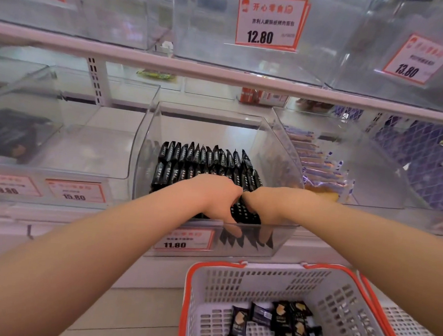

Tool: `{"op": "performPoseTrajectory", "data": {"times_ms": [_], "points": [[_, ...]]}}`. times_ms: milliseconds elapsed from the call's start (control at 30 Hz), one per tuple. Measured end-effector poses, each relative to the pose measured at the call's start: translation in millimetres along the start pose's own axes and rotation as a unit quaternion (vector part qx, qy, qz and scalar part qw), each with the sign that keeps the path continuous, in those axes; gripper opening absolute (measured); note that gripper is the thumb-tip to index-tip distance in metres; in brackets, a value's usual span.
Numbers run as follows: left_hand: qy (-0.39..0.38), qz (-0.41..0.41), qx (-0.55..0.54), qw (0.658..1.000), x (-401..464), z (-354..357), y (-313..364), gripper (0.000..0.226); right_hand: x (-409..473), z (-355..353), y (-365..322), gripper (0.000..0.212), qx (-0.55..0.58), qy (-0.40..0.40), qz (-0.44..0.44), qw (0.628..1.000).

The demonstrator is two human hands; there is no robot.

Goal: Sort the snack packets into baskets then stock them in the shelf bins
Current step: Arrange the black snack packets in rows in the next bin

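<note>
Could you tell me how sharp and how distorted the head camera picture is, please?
Head view: wide-angle bend bows the shelf rail; edges blur, left price tags unreadable; black packets and both hands, left and right, fairly sharp; basket slightly soft.

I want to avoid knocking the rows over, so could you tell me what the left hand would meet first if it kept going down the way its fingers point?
Most likely the front row of black packets that the left hand grips, then the bin floor; depth is unclear.
</note>
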State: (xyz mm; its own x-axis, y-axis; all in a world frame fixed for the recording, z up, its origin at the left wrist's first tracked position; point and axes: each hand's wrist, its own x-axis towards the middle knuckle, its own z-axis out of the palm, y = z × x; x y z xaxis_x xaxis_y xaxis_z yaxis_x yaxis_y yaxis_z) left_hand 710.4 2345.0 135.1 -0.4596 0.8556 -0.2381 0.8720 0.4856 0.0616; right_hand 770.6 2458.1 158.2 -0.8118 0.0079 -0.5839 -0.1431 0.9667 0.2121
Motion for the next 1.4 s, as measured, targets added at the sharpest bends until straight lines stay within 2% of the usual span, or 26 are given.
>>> {"op": "performPoseTrajectory", "data": {"times_ms": [133, 333, 400, 533, 633, 700, 767, 833, 900, 967, 1033, 1167, 1300, 1400], "points": [[0.016, 0.002, -0.008, 1.0, 1.7, 0.4, -1.7, 0.051, -1.5, 0.1, 1.8, 0.073, 0.036, 0.013, -0.008, 0.999], [0.044, 0.017, -0.07, 0.996, -3.4, 7.1, -9.4, 0.034, -2.5, 11.2, -3.1, 0.036, 0.029, 0.133, 0.03, 0.99], [0.027, 0.019, -0.091, 0.995, -4.7, 5.7, -10.8, 0.035, -3.2, 7.8, -5.0, 0.032, 0.028, 0.104, 0.041, 0.993], [-0.016, 0.023, -0.088, 0.996, -6.7, 3.8, -10.4, 0.038, -8.6, -9.8, -4.6, 0.031, 0.028, -0.011, 0.045, 0.999], [-0.048, 0.023, -0.106, 0.993, -14.1, -1.1, -13.7, 0.037, -15.0, -11.1, -7.3, 0.025, -0.035, 0.003, 0.042, 0.998], [-0.06, 0.016, -0.116, 0.991, -21.8, -8.1, -14.1, 0.031, -19.4, -5.8, -10.6, 0.012, -0.061, 0.023, 0.038, 0.997], [-0.03, -0.003, -0.099, 0.995, -30.6, -17.5, -10.3, 0.03, -25.9, -1.2, -9.8, 0.018, -0.029, 0.064, 0.032, 0.997], [0.042, -0.009, -0.07, 0.997, -39.9, -26.4, -1.3, 0.028, -38.6, 2.8, -4.3, 0.025, 0.053, 0.152, 0.016, 0.987], [0.108, 0.007, -0.031, 0.994, -50.8, -33.4, 15.3, 0.023, -62.2, 10.5, 1.7, 0.024, 0.126, 0.283, -0.012, 0.951], [0.15, 0.036, 0.015, 0.988, -61.6, -35.6, 37.0, 0.019, -87.0, 29.5, 10.2, 0.019, 0.187, 0.398, -0.035, 0.897], [0.167, 0.067, 0.04, 0.983, -70.6, -33.5, 60.6, 0.018, -108.9, 57.1, 19.9, 0.013, 0.243, 0.441, -0.047, 0.863], [0.137, 0.113, 0.05, 0.983, -68.0, -7.6, 107.8, 0.02, -121.7, 126.2, 39.6, 0.012, 0.29, 0.354, -0.024, 0.889], [0.02, 0.132, 0.097, 0.986, -32.0, 44.6, 153.5, 0.023, -107.9, 194.0, 66.3, 0.014, 0.369, 0.246, 0.031, 0.896], [-0.066, 0.118, 0.13, 0.982, 1.9, 90.5, 180.2, 0.027, -96.5, 249.6, 86.9, 0.016, 0.37, 0.164, 0.053, 0.913]]}}
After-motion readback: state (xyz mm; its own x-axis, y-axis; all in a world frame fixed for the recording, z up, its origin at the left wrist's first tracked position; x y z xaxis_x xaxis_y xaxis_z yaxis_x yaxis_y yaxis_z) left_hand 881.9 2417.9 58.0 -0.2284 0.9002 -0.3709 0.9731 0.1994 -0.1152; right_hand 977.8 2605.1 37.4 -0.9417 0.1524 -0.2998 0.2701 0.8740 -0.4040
